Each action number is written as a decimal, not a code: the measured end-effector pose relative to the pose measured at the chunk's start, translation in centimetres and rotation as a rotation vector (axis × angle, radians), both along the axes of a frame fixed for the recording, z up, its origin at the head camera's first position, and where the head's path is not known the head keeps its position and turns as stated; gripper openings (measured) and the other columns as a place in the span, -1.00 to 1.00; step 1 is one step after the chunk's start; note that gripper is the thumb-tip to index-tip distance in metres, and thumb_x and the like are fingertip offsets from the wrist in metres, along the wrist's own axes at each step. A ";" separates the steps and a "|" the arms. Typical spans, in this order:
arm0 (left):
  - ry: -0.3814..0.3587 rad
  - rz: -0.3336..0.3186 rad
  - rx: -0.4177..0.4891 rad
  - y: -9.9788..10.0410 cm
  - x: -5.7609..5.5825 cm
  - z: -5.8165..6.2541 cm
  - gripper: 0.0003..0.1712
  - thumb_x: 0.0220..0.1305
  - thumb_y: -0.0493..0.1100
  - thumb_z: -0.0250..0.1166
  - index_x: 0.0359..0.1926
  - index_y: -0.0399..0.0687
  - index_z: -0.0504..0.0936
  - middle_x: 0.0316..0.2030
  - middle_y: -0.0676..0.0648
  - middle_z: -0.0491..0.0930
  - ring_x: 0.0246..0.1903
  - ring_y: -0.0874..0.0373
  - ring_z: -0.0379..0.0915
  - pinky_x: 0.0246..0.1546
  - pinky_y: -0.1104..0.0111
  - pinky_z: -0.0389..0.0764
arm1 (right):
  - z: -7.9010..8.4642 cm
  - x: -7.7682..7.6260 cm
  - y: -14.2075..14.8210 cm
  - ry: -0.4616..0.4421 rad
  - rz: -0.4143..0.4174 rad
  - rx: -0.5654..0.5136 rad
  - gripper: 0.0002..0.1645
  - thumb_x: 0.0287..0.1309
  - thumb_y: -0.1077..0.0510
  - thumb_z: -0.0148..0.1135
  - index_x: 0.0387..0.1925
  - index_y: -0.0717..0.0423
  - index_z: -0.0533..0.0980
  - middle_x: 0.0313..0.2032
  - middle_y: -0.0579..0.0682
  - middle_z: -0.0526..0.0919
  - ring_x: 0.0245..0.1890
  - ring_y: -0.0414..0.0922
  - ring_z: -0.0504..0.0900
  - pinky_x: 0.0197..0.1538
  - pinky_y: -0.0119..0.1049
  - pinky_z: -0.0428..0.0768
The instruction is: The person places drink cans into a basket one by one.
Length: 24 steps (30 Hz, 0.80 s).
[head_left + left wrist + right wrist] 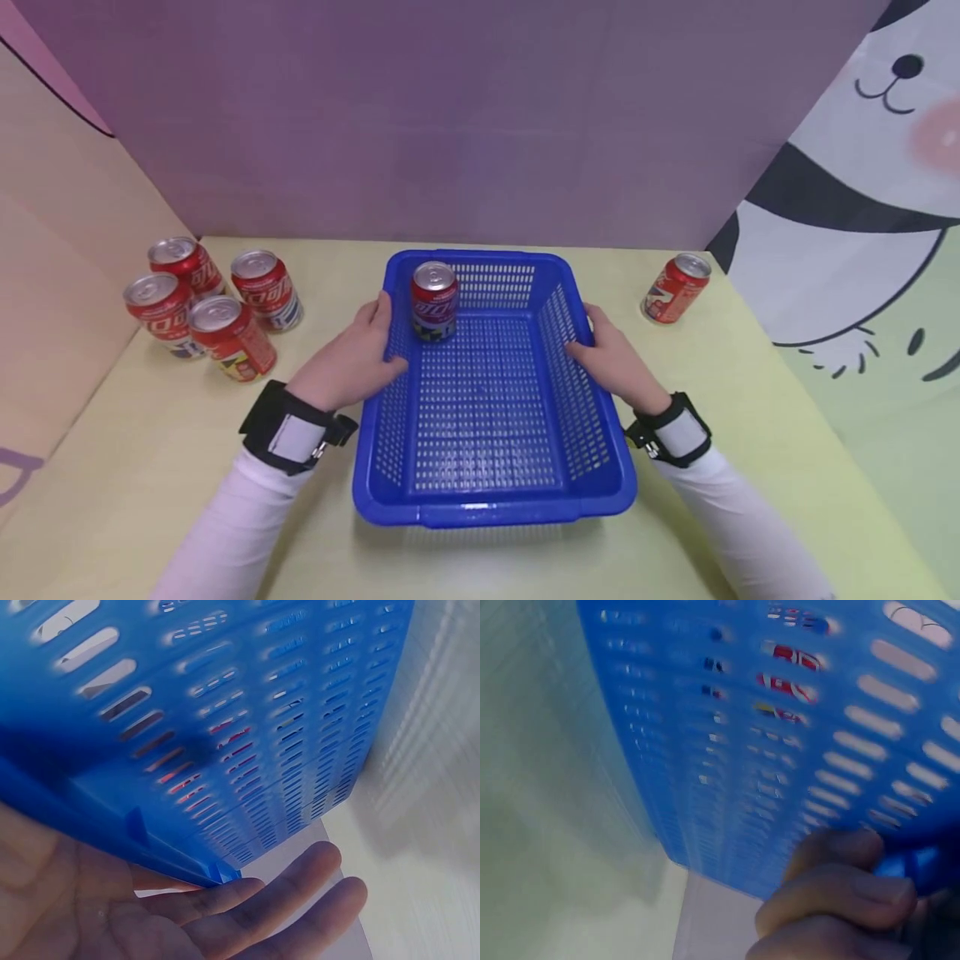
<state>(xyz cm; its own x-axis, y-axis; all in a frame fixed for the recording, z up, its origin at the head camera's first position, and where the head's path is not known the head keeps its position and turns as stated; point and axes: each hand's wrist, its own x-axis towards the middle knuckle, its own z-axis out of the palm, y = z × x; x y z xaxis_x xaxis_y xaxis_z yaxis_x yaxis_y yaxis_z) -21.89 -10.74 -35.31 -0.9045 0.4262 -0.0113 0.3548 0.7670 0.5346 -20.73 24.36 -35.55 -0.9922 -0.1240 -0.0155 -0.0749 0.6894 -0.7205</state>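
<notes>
A blue plastic basket [491,510] with slotted walls is in the middle of the head view, and one red soda can [434,302] stands upright in its far left corner. My left hand [348,354] holds the basket's left rim, thumb over the inside and fingers outside. In the left wrist view its fingers [270,900] lie under the rim, fairly straight. On the opposite side my right hand [621,363] grips the right rim, thumb inside. The right wrist view shows its fingers [832,900] curled against the outer wall. Red patches of the can show through the slots.
Several red soda cans [234,340] stand grouped on the table [97,483] at the left. Another red can [677,288] is at the far right. A purple panel [480,125] rises behind the table, and a panda-printed wall [862,275] borders the right.
</notes>
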 end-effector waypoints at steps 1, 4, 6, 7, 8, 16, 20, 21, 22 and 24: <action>0.001 0.001 0.000 0.0 0.1 0.0 0.04 0.36 -0.08 0.19 0.49 -0.40 -0.32 0.43 -0.48 -0.11 0.35 -0.34 0.06 0.23 -0.14 0.27 | -0.1 0.1 0.0 -0.003 0.005 -0.011 -0.19 0.28 0.24 0.10 0.45 0.33 0.00 0.20 0.41 0.39 0.05 0.22 0.53 0.06 0.10 0.54; 0.005 0.008 -0.005 0.2 0.2 0.0 0.04 0.35 -0.08 0.19 0.49 -0.39 -0.31 0.44 -0.46 -0.11 0.36 -0.32 0.07 0.22 -0.13 0.28 | -0.1 0.2 0.0 -0.002 0.022 -0.024 -0.20 0.29 0.26 0.07 0.46 0.31 -0.02 0.24 0.40 0.35 0.11 0.24 0.48 0.14 0.15 0.46; 0.002 0.016 -0.005 0.2 0.2 0.0 0.04 0.35 -0.08 0.19 0.50 -0.38 -0.31 0.44 -0.45 -0.10 0.35 -0.33 0.08 0.19 -0.13 0.32 | 0.0 0.2 0.0 -0.002 0.031 -0.024 -0.20 0.29 0.28 0.05 0.47 0.31 -0.03 0.25 0.41 0.33 0.13 0.25 0.45 0.17 0.16 0.43; 0.002 0.020 -0.005 0.2 0.2 0.0 0.03 0.35 -0.08 0.19 0.50 -0.38 -0.31 0.44 -0.45 -0.10 0.35 -0.33 0.09 0.18 -0.14 0.32 | -0.1 0.2 -0.1 -0.004 0.036 -0.028 -0.19 0.29 0.28 0.04 0.47 0.31 -0.05 0.26 0.41 0.32 0.15 0.25 0.44 0.18 0.17 0.41; 0.001 0.023 -0.006 0.2 0.2 0.0 0.03 0.35 -0.08 0.19 0.50 -0.37 -0.31 0.44 -0.45 -0.10 0.35 -0.33 0.09 0.18 -0.14 0.33 | -0.1 0.1 -0.1 -0.005 0.041 -0.029 -0.19 0.29 0.29 0.03 0.47 0.32 -0.06 0.27 0.42 0.30 0.17 0.26 0.42 0.20 0.18 0.38; -0.008 -0.006 -0.030 -1.2 0.2 0.3 -0.07 0.49 0.16 -0.02 0.54 -0.23 -0.27 0.46 -0.39 -0.08 0.38 -0.29 0.04 0.21 -0.14 0.30 | -0.2 -0.3 0.0 -0.030 0.057 -0.057 -0.17 0.31 0.28 -0.01 0.48 0.32 -0.13 0.31 0.43 0.22 0.22 0.27 0.34 0.25 0.19 0.31; 0.102 0.004 -0.119 -5.0 0.6 1.8 -0.07 0.45 0.36 -0.16 0.54 -0.20 -0.05 0.42 -0.38 0.08 0.37 -0.30 0.05 0.26 -0.17 0.21 | -0.2 -0.1 0.1 -0.053 0.059 -0.093 -0.17 0.32 0.28 -0.02 0.48 0.31 -0.16 0.31 0.43 0.21 0.21 0.27 0.35 0.23 0.20 0.33; 0.149 0.017 -0.141 -6.3 0.8 2.3 -0.07 0.44 0.36 -0.12 0.52 -0.23 0.03 0.40 -0.38 0.12 0.36 -0.32 0.05 0.27 -0.18 0.17 | -0.2 0.0 0.1 -0.058 0.062 -0.102 -0.16 0.32 0.28 -0.02 0.49 0.31 -0.17 0.31 0.43 0.21 0.20 0.27 0.36 0.22 0.21 0.35; 0.193 0.042 -0.161 -7.6 0.9 2.8 -0.08 0.42 0.35 -0.07 0.49 -0.25 0.11 0.38 -0.39 0.15 0.35 -0.35 0.04 0.26 -0.22 0.15 | -0.2 0.1 0.1 -0.059 0.065 -0.107 -0.16 0.32 0.28 -0.02 0.48 0.31 -0.17 0.31 0.44 0.21 0.19 0.27 0.37 0.20 0.21 0.36; 0.267 0.097 -0.202 -10.3 1.1 3.4 -0.06 0.36 0.34 0.07 0.44 -0.29 0.20 0.37 -0.41 0.15 0.35 -0.40 -0.02 0.21 -0.32 0.11 | -0.2 0.1 0.0 -0.056 0.074 -0.119 -0.16 0.32 0.28 -0.01 0.48 0.32 -0.17 0.30 0.44 0.22 0.17 0.27 0.38 0.19 0.21 0.38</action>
